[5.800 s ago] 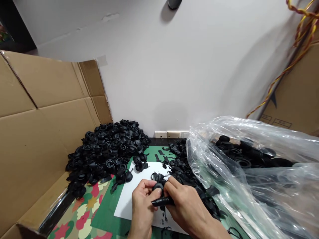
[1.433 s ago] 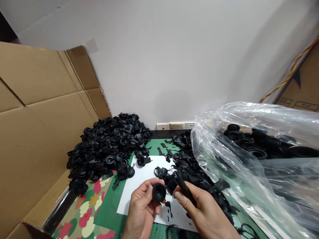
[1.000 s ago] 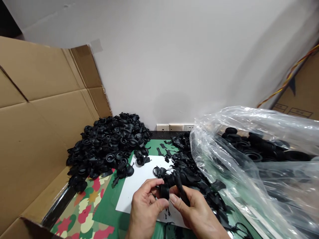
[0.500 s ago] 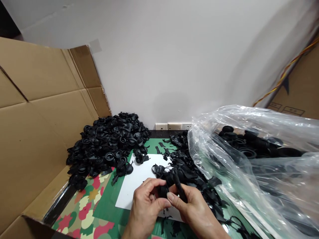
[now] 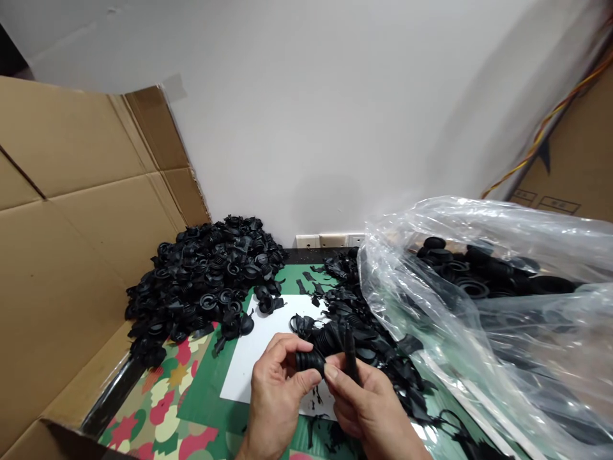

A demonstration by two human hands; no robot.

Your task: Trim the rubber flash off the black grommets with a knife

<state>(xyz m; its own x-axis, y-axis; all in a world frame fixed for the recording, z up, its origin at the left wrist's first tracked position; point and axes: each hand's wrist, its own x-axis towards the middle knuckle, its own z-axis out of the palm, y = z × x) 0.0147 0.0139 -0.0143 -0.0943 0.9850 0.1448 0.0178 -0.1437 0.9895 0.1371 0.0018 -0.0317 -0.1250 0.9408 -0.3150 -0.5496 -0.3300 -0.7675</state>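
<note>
My left hand (image 5: pixel 278 390) is closed round a black ribbed rubber bellows (image 5: pixel 309 361), pinched between thumb and fingers and lying on its side. My right hand (image 5: pixel 361 396) is closed on a black pen-shaped tool (image 5: pixel 351 351) that stands up between thumb and fingers; its lower end is hidden in the palm. The right thumb and fingertip also pinch the near edge of the bellows. Both hands are just above a white sheet (image 5: pixel 239 374) with small black scraps on it.
A big heap of black rubber parts (image 5: pixel 201 281) stands at left beside a cardboard box (image 5: pixel 86 243). Black trimmings (image 5: pixel 354 313) lie right of the sheet. A clear plastic bag (image 5: pixel 431 332) at right holds more black rubber parts. Sockets (image 5: pixel 332 241) line the wall's foot.
The bellows has been turned so its ribbed side shows more. My right hand has tilted, and the pen-shaped tool now stands more upright. The view has shifted slightly.
</note>
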